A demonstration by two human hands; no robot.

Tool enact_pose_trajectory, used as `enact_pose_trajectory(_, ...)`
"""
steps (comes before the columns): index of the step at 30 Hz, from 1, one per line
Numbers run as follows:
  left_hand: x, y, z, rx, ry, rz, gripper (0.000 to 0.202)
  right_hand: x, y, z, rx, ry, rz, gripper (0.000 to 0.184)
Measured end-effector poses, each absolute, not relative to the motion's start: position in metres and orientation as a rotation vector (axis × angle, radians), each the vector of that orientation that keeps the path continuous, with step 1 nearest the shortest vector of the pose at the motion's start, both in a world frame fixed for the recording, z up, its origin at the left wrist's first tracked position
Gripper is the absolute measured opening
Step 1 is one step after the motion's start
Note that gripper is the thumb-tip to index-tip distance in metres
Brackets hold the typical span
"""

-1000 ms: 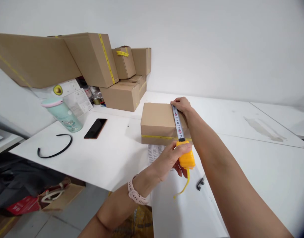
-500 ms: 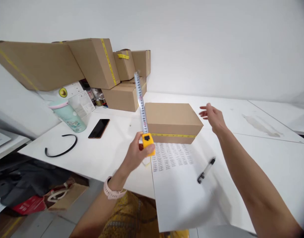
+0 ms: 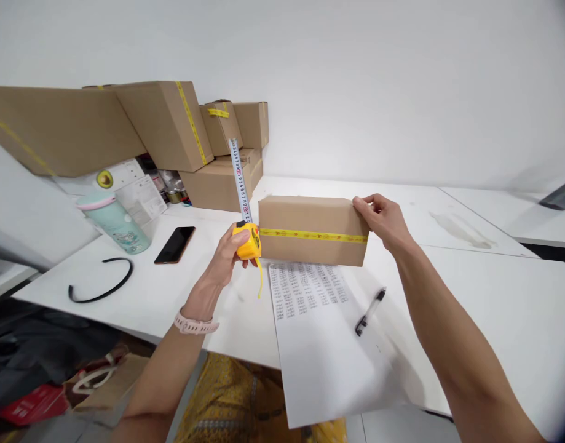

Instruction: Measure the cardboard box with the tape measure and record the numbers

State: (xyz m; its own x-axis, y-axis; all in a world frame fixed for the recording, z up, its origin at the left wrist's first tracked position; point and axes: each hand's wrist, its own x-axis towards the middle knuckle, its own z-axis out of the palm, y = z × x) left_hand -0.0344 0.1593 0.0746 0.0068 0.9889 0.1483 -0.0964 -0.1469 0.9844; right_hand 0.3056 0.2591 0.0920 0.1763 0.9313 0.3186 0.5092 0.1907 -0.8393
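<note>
My left hand (image 3: 227, 252) is closed around a yellow tape measure (image 3: 249, 241), whose blade (image 3: 240, 178) sticks out upward and a little to the left. A yellow strap hangs from the case. Just right of it is a long cardboard box (image 3: 312, 231) with yellow tape along its front face. My right hand (image 3: 381, 218) pinches the box's upper right corner between thumb and fingers. In front of the box lies a paper sheet (image 3: 319, 363) with rows of small writing. A pen (image 3: 369, 312) rests on the sheet's right part.
Several cardboard boxes (image 3: 160, 123) are stacked at the back left. Nearer are a mint tumbler (image 3: 118, 224), a black phone (image 3: 174, 245) and a black curved band (image 3: 120, 283) on the white table (image 3: 489, 307). Bags (image 3: 98, 381) sit below the left edge.
My right hand has moved in and taken hold of the box, whose front face is now tilted up into view. The tape measure has turned in my left hand, its strap now hanging free.
</note>
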Motion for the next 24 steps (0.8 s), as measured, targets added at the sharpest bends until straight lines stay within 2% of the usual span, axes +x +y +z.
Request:
enact_pose_trajectory(5,-0.032,0.161,0.078,1.26,1.056,1.327,0.049,0.296,0.287,0.088,-1.419,-1.494,0.165,0.039)
enact_pose_trajectory(13,0.008,0.146,0.074,1.404,0.993,1.285,0.048,0.276,0.321,0.103,-1.636,-1.494,0.128,0.048)
enact_pose_trajectory(18,0.042,0.136,0.047,1.371,0.804,1.018,0.044,0.269,0.337,0.114,-1.685,-1.551,0.07,0.051)
enact_pose_trajectory(24,0.048,0.147,0.02,1.307,0.775,0.916,0.046,0.268,0.346,0.121,-1.701,-1.697,-0.037,0.051)
